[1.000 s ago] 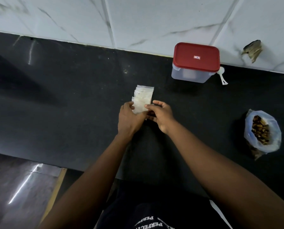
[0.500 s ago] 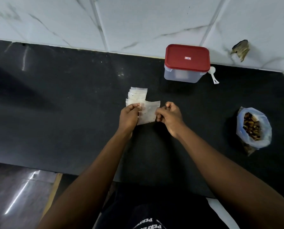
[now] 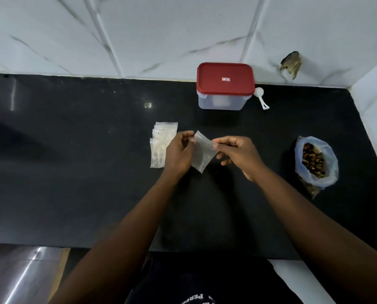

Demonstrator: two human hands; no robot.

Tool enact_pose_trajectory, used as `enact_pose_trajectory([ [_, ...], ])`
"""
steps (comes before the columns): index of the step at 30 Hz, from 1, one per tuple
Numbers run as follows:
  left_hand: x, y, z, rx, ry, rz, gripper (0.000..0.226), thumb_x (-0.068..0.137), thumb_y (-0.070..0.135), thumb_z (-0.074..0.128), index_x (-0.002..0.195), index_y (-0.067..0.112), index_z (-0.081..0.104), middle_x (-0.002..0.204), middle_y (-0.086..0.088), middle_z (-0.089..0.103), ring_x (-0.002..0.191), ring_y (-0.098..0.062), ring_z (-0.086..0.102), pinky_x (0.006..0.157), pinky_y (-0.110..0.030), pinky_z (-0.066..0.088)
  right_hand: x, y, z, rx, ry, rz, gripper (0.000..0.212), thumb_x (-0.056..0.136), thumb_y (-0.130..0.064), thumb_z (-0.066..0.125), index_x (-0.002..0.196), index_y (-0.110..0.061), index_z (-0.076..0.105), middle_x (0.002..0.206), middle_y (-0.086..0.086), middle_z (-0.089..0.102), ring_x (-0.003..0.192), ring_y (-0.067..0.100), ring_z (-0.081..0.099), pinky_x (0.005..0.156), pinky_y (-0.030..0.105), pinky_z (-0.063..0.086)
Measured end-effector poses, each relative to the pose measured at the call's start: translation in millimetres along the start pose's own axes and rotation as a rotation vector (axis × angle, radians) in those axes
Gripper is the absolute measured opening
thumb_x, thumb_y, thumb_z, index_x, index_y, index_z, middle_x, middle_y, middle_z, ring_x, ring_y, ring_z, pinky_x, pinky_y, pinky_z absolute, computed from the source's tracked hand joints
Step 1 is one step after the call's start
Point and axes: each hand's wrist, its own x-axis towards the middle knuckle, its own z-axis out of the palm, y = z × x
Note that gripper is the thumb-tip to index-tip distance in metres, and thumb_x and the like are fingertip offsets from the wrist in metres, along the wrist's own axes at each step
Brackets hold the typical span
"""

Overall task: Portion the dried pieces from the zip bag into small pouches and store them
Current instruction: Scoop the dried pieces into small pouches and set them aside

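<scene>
One small clear pouch [image 3: 201, 153] hangs between my hands above the black counter [image 3: 73, 172]. My left hand [image 3: 178, 153] pinches its left top edge and my right hand [image 3: 238, 153] pinches its right top edge. A stack of more clear pouches [image 3: 160, 143] lies flat just left of my left hand. The open zip bag [image 3: 316, 163], full of brown dried pieces, sits at the right of the counter, well apart from my right hand.
A clear box with a red lid [image 3: 225, 85] stands against the tiled wall at the back. A small white scoop [image 3: 261, 98] lies right beside it. The counter's front edge runs just above my body.
One pouch has come off the stack and been lifted to the right. Both hands moved with it and now hold it apart from the stack.
</scene>
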Motion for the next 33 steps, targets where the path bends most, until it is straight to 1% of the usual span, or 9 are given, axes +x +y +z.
enact_pose_trajectory([
  [5,-10.6,2.6,24.0,0.231,-0.107,0.212,0.082,0.078,0.036,0.082,0.148,0.017,0.044,0.141,0.004,0.051,0.127,-0.01,0.052,0.106,-0.028,0.047,-6.2,8.2,-14.1,0.08,0.168,0.016,0.014,0.093,-0.013,0.073,0.106,-0.012,0.077,0.094,0.01,0.077,0.075,0.017,0.074,0.065,0.027,0.061],
  [8,-16.2,5.4,38.6,0.364,-0.187,0.298,0.102,0.068,0.059,0.078,0.153,0.019,0.039,0.149,0.003,0.046,0.137,-0.013,0.048,0.115,-0.046,0.043,-11.5,13.9,-23.5,0.141,0.206,0.036,0.013,0.093,-0.012,0.073,0.106,-0.012,0.076,0.096,0.011,0.077,0.079,0.019,0.075,0.067,0.028,0.061],
  [11,-18.0,9.4,52.4,0.389,-0.238,0.297,0.113,0.065,0.069,0.076,0.157,0.018,0.035,0.153,0.002,0.044,0.141,-0.014,0.045,0.118,-0.05,0.039,-19.6,18.4,-35.3,0.17,0.186,0.043,0.014,0.092,-0.015,0.075,0.106,-0.014,0.076,0.094,0.006,0.078,0.085,0.021,0.076,0.071,0.03,0.062],
  [15,-18.6,15.1,66.8,0.34,-0.277,0.318,0.106,0.068,0.059,0.085,0.154,0.018,0.04,0.148,0.003,0.049,0.135,-0.011,0.049,0.115,-0.045,0.044,-29.4,22.1,-55.9,0.149,0.119,0.032,0.019,0.089,-0.021,0.077,0.107,-0.02,0.075,0.092,0.003,0.078,0.082,0.016,0.074,0.084,0.038,0.059],
  [22,-22.4,25.3,86.8,0.284,-0.308,0.361,0.088,0.071,0.041,0.092,0.146,0.02,0.049,0.14,0.006,0.056,0.125,-0.003,0.053,0.108,-0.025,0.045,-36.3,22.2,-85.2,0.197,0.07,0.101,0.022,0.095,-0.038,0.067,0.107,-0.02,0.074,0.096,0.001,0.078,0.085,0.016,0.074,0.087,0.039,0.055],
  [26,-26.4,29.6,97.6,0.276,-0.318,0.401,0.088,0.069,0.043,0.092,0.145,0.022,0.051,0.14,0.007,0.057,0.126,0.0,0.054,0.103,-0.011,0.041,-30.2,22.8,-102.1,0.163,0.089,0.097,0.016,0.095,-0.026,0.07,0.109,-0.02,0.073,0.093,0.001,0.079,0.078,0.015,0.075,0.078,0.034,0.059],
  [29,-27.0,33.2,105.2,0.335,-0.334,0.439,0.086,0.071,0.038,0.092,0.144,0.022,0.051,0.139,0.013,0.055,0.122,0.012,0.05,0.098,-0.001,0.036,-26.1,21.7,-112.5,0.073,0.068,0.075,0.021,0.088,-0.022,0.078,0.108,-0.021,0.073,0.095,0.001,0.078,0.085,0.015,0.076,0.075,0.034,0.063],
  [31,-26.7,36.0,110.2,0.378,-0.35,0.467,0.082,0.072,0.034,0.093,0.142,0.021,0.053,0.135,0.015,0.054,0.117,0.018,0.047,0.095,0.001,0.035,-24.0,19.9,-118.8,0.029,0.045,0.058,0.023,0.086,-0.018,0.08,0.108,-0.019,0.072,0.099,0.001,0.077,0.089,0.015,0.076,0.073,0.034,0.064],
  [33,-27.1,38.3,114.8,0.41,-0.372,0.492,0.081,0.073,0.034,0.092,0.142,0.021,0.053,0.136,0.012,0.055,0.116,0.014,0.047,0.096,-0.002,0.034,-22.2,18.7,-123.8,0.024,0.012,0.073,0.023,0.088,-0.013,0.077,0.109,-0.017,0.071,0.103,0.004,0.075,0.092,0.016,0.075,0.068,0.031,0.063],
])
